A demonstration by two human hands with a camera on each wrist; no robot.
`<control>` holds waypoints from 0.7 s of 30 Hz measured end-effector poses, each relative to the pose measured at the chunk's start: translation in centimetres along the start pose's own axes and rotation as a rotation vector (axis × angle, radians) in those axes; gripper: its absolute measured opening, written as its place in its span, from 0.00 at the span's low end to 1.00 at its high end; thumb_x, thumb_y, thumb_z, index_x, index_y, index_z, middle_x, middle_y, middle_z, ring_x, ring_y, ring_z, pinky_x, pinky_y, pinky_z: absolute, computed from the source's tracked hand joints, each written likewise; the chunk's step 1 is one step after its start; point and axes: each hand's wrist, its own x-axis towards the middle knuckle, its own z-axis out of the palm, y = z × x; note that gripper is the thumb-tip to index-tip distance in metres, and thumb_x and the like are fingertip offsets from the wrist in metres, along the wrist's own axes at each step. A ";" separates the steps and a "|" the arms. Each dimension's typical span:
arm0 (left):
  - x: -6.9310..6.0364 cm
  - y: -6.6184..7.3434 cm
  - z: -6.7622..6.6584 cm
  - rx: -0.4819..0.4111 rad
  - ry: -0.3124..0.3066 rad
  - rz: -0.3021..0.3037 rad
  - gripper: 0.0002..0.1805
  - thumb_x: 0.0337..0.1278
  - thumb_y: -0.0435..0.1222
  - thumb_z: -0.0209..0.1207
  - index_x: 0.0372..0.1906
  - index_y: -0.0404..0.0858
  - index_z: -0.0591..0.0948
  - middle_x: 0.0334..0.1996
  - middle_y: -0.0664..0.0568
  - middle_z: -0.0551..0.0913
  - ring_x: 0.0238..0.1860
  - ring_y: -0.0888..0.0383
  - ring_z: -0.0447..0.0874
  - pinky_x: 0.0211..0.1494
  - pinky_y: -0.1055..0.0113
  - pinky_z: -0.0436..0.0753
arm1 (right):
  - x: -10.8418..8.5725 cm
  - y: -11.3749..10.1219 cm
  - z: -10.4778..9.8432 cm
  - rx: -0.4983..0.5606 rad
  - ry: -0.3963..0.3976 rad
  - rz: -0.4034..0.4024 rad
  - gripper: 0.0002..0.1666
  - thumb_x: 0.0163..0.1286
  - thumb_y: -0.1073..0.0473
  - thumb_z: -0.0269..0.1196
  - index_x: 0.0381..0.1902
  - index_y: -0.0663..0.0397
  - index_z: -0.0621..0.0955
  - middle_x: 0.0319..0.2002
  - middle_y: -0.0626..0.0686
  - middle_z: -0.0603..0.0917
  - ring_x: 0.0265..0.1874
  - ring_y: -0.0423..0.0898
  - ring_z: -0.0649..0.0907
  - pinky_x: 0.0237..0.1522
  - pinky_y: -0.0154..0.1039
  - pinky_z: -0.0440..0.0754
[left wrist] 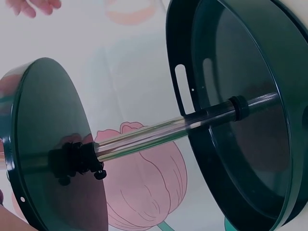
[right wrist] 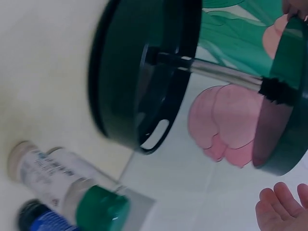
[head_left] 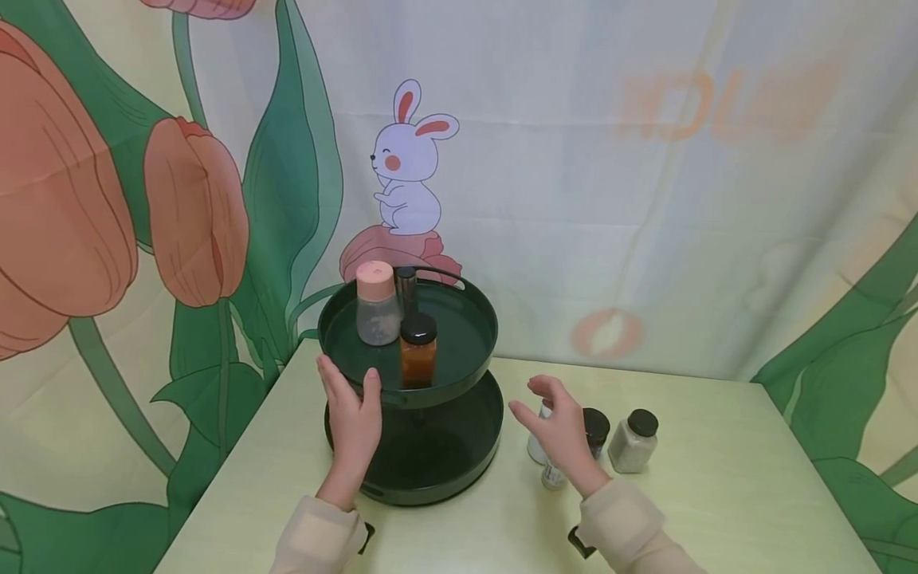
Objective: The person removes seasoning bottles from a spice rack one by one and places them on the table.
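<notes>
Far left, I've got big tulips [head_left: 194,223] printed on the curtain [head_left: 516,199]. Next, left hand [head_left: 355,418]: fingers straight, thumb spread off them, resting against the front-left rim of the upper tray [head_left: 459,343].

That tray is the top level of a dark green two-tier rack, standing on the pale table [head_left: 717,494] between the hands. On it, all upright: pink-capped shaker [head_left: 378,319] at left, slim dark bottle [head_left: 407,291] just behind to its right, black-lidded jar of orange-brown stuff [head_left: 418,355] near the front. Lower tray [head_left: 445,454] sits underneath; my left wrist view shows the pole [left wrist: 144,139] joining the two.

Right hand [head_left: 562,430]: right of the rack, apart from it, thumb and fingers parted and lightly bent, gripping nothing. It partly blocks a white bottle [head_left: 536,450] and a dark-lidded jar [head_left: 596,426]. Small bottle [head_left: 553,477] in front of those; pale-filled jar [head_left: 633,446], black lid, upright at the far right of the group. Right wrist view gives me a green cap [right wrist: 103,209] on one bottle.
</notes>
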 end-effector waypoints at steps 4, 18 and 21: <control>-0.2 0.1 -0.1 -0.005 -0.013 0.004 0.45 0.60 0.53 0.43 0.68 0.39 0.30 0.69 0.50 0.28 0.70 0.53 0.27 0.69 0.52 0.39 | 0.0 -1.2 0.3 0.025 -0.003 -0.033 0.24 0.54 0.52 0.64 0.48 0.53 0.73 0.47 0.52 0.77 0.50 0.47 0.75 0.56 0.43 0.70; -1.5 1.0 -0.2 -0.021 -0.071 -0.003 0.46 0.59 0.51 0.45 0.67 0.40 0.29 0.68 0.53 0.24 0.69 0.55 0.24 0.69 0.52 0.39 | 0.7 -4.9 1.3 0.074 -0.027 -0.125 0.27 0.55 0.51 0.63 0.51 0.54 0.72 0.50 0.51 0.76 0.51 0.45 0.75 0.57 0.42 0.69; -1.9 1.2 -0.2 -0.024 -0.082 -0.003 0.46 0.59 0.50 0.45 0.67 0.40 0.29 0.68 0.52 0.24 0.69 0.55 0.24 0.69 0.52 0.40 | 0.9 -5.4 1.5 0.082 -0.029 -0.128 0.27 0.54 0.51 0.63 0.51 0.54 0.72 0.50 0.52 0.76 0.51 0.46 0.75 0.57 0.42 0.68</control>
